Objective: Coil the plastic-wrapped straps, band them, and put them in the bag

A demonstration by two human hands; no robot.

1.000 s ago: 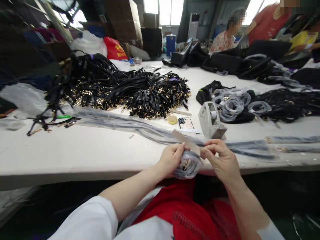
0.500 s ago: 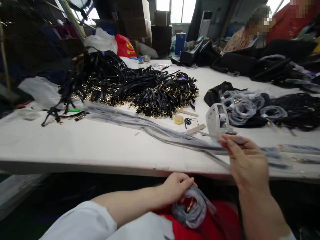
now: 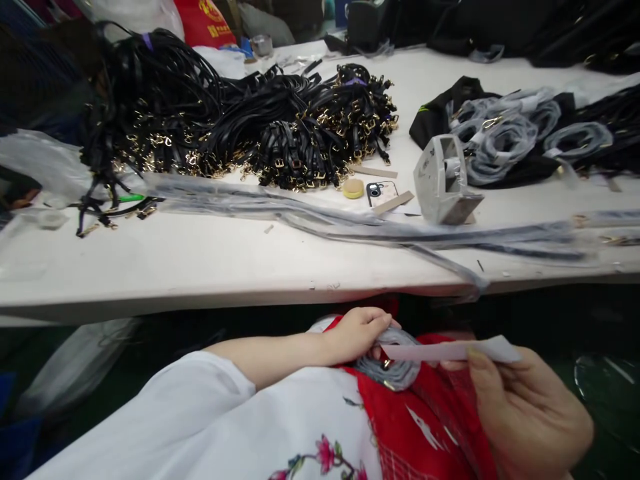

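The left hand (image 3: 357, 335) clasped the upper edge of a plastic-wrapped coil (image 3: 400, 380) above the red cloth (image 3: 413, 427) on the person's lap; gold hardware showed in its centre. Right of that grip, the right hand (image 3: 533, 400) pinched a pale strip (image 3: 433, 351) between thumb and fingers, its far end reaching across the coil. Beyond both grips, clear plastic sleeves (image 3: 345, 227) held long dark straps on the table (image 3: 175, 257). Past the sleeves stood a dispenser (image 3: 440, 187) with something white inside. Far beyond the left grip, a red bag (image 3: 193, 27) bore yellow print too blurred to read; its contents were hidden.
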